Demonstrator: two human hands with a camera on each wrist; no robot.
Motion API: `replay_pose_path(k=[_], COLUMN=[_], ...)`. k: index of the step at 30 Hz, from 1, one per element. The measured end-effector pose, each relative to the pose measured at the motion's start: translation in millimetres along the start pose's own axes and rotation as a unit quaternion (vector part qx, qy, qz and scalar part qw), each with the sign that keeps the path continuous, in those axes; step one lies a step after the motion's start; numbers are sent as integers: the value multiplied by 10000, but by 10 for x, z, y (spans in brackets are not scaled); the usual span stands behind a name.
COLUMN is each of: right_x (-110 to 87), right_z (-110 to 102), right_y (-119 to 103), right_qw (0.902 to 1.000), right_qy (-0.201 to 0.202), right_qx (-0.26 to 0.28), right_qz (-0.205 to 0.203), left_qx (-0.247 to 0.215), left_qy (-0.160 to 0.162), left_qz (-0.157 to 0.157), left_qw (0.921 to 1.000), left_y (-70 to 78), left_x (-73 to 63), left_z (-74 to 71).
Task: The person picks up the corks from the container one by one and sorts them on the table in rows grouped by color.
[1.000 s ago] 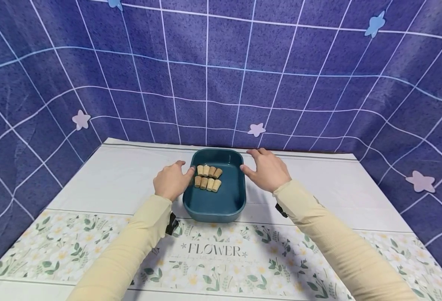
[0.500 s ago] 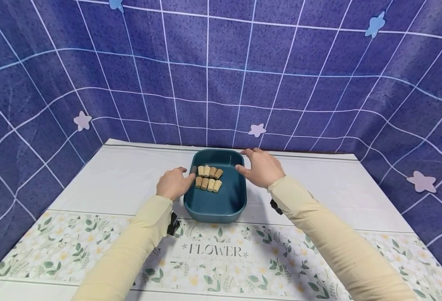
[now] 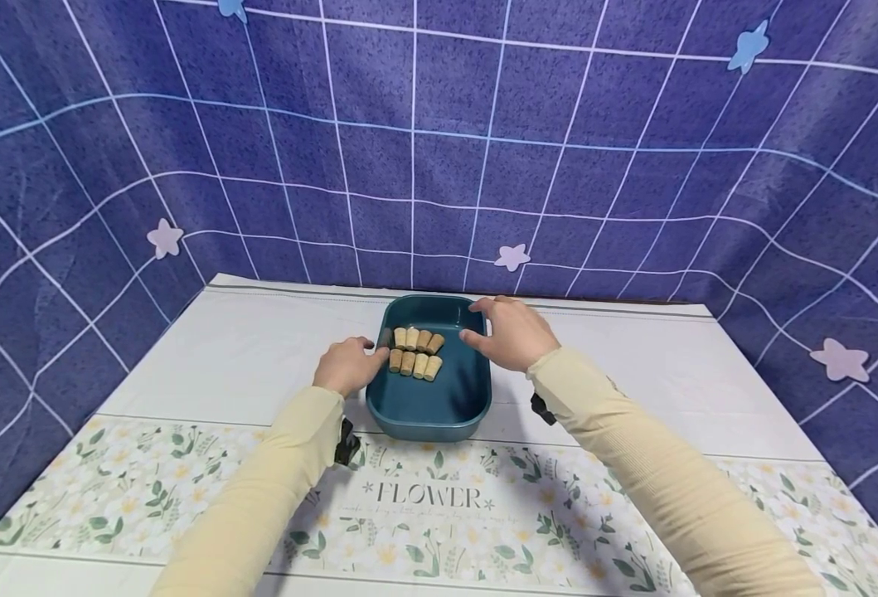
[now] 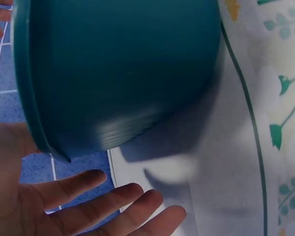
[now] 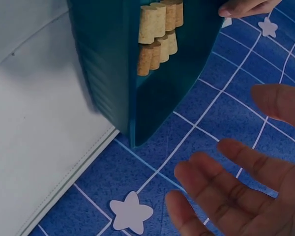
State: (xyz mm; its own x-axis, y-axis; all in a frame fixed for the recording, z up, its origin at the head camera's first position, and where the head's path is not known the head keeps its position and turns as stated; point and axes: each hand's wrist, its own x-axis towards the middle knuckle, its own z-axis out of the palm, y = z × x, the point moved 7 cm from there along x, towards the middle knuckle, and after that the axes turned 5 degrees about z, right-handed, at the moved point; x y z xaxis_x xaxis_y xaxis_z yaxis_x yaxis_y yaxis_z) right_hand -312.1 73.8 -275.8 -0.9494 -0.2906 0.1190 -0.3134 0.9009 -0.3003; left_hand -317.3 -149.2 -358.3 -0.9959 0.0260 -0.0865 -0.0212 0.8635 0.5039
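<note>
A dark teal rectangular dish point(image 3: 429, 406) with rounded corners stands on the table. Inside, toward its left, tapered cork stoppers lie in two rows, a back row point(image 3: 412, 338) and a front row point(image 3: 407, 363), light and brown ones mixed. My left hand point(image 3: 344, 366) is at the dish's left side, thumb at the rim. In the left wrist view its fingers point(image 4: 115, 199) extend loosely below the dish wall point(image 4: 123, 73), apart from it. My right hand point(image 3: 515, 334) hovers over the right rim, thumb and fingers spread, holding nothing; the right wrist view shows its relaxed fingers point(image 5: 226, 191) away from the corks point(image 5: 148, 24).
A white tablecloth point(image 3: 259, 332) with a floral band and the word FLOWER covers the table. Behind and at both sides hangs a blue gridded cloth point(image 3: 439, 166) with star shapes. Both forearms wear pale yellow sleeves point(image 3: 259, 489), with a dark strap point(image 3: 346, 442) at the left wrist.
My right hand has moved left, from beside the dish to over its right rim. My left hand has shifted slightly right and down. The corks keep their arrangement.
</note>
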Motion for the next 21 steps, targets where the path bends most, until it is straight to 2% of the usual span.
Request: replay_pose_path(k=[7, 10, 21], right_x=[45, 68, 166], right_z=[32, 57, 189], right_y=[-44, -61, -62], right_qw=[9998, 9996, 9973], right_qy=[-173, -284, -695], right_qx=[-11, -2, 106], right_qz=[35, 57, 228], left_qx=[-396, -395, -285], left_qy=[-334, -415, -333], left_qz=[-234, -227, -137], left_qw=[9984, 9981, 9989], left_y=[-57, -74, -66], left_x=[54, 73, 76], left_z=[95, 120, 125])
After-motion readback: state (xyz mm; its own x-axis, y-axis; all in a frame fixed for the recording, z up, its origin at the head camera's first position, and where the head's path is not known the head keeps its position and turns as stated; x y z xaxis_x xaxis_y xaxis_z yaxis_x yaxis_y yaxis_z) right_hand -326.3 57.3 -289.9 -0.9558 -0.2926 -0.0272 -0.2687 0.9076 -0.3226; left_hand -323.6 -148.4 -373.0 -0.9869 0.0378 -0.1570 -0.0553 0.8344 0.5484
